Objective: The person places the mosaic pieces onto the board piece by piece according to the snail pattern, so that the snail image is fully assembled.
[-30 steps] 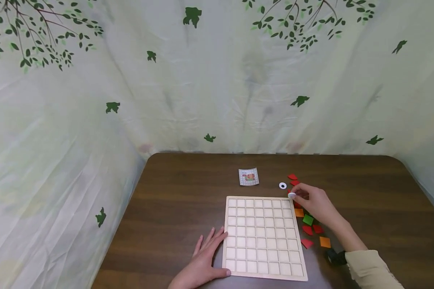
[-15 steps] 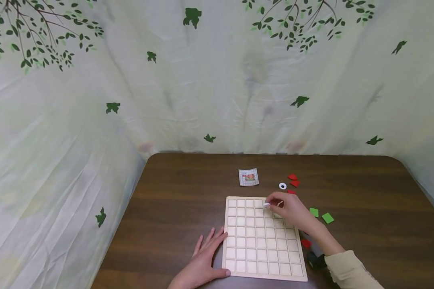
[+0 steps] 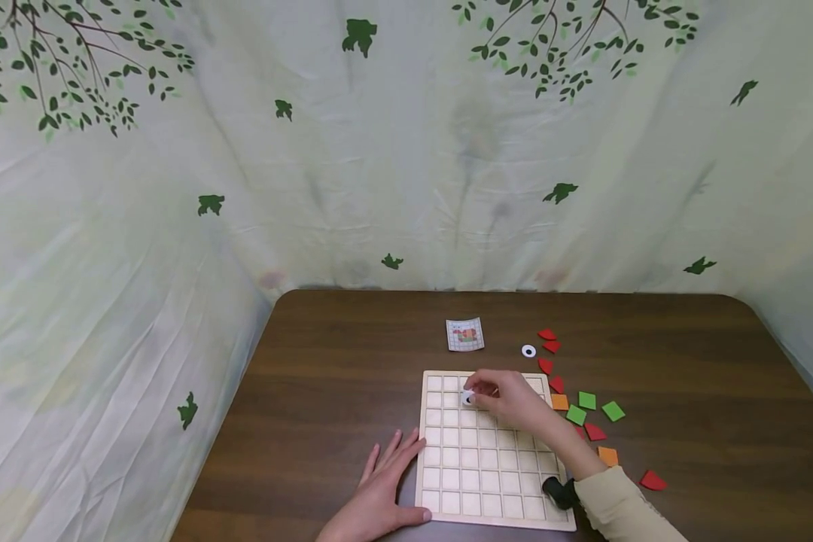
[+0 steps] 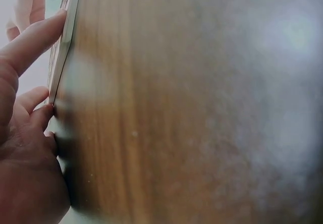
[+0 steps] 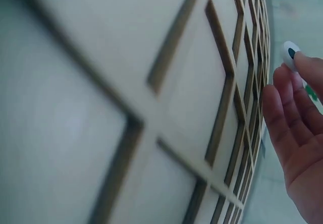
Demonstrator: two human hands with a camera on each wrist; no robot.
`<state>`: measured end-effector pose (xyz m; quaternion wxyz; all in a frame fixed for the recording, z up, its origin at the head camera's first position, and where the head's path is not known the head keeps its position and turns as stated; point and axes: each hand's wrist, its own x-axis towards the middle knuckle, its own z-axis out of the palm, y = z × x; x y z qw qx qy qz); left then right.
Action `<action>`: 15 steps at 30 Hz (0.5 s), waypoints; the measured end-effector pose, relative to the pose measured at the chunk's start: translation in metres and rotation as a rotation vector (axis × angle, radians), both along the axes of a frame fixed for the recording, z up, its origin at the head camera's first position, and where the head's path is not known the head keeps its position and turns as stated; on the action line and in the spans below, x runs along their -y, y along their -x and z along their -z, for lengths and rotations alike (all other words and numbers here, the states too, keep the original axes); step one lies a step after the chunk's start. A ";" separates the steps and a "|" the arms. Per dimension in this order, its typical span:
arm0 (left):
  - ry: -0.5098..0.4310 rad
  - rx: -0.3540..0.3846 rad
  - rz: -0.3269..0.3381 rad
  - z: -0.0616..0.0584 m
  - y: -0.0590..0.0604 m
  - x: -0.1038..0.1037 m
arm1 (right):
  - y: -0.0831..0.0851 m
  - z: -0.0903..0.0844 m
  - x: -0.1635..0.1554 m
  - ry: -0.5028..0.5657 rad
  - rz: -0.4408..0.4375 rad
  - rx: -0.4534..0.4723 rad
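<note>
A pale wooden grid board [image 3: 477, 457] with rows of square cells lies on the table. My left hand [image 3: 382, 493] rests at its left edge with fingers spread; in the left wrist view, the fingers [image 4: 40, 38] touch the board's side. Over the upper part of the grid, my right hand [image 3: 511, 399] pinches a white round piece with a black dot [image 3: 467, 397] between thumb and fingertips. The same dotted piece [image 5: 289, 53] shows between the fingertips in the right wrist view. Whether it touches a cell cannot be told.
Beyond the board lie a small picture card [image 3: 464, 335] and a second white dotted disc [image 3: 528, 351]. Several red pieces [image 3: 546, 366], green squares [image 3: 613, 410] and orange squares [image 3: 607, 456] are scattered along the right side. A black wrist camera [image 3: 558, 493] hangs over the board's right edge.
My right hand has carried the white dotted piece from beyond the board's upper right corner leftward over the upper cells. The left hand has stayed at the board's edge.
</note>
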<state>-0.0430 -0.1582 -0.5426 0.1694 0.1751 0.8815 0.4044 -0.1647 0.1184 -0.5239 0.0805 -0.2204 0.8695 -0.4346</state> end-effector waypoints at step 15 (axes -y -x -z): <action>-0.018 0.038 -0.004 -0.003 0.001 0.001 | 0.008 -0.004 0.032 -0.089 0.005 -0.021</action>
